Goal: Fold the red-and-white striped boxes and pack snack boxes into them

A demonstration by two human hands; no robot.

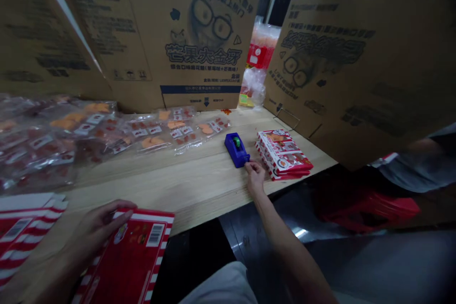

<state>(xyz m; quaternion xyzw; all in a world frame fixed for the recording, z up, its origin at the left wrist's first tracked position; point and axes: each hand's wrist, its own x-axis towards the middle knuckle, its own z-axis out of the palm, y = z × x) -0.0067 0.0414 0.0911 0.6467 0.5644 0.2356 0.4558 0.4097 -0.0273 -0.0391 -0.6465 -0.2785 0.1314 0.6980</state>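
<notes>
My left hand (103, 223) grips the upper left side of a red box (135, 247) with striped edges and a barcode, its thumb lying across the front. At the front end of a blue tape dispenser (235, 151), the fingers of my right hand (255, 175) are pinched together. Any tape between those fingertips is too small to make out. A green roll sits in the dispenser. Just right of my right hand lies a small stack of red and white boxes (283, 154) with windows in the top.
Many clear packets (153, 140) of orange and red pieces cover the table's back left. Flat striped boxes (24, 237) lie at the left. Large cardboard cartons (178, 33) wall the back and right. A red stool (370, 209) and another person's sleeve (420, 166) are at the right.
</notes>
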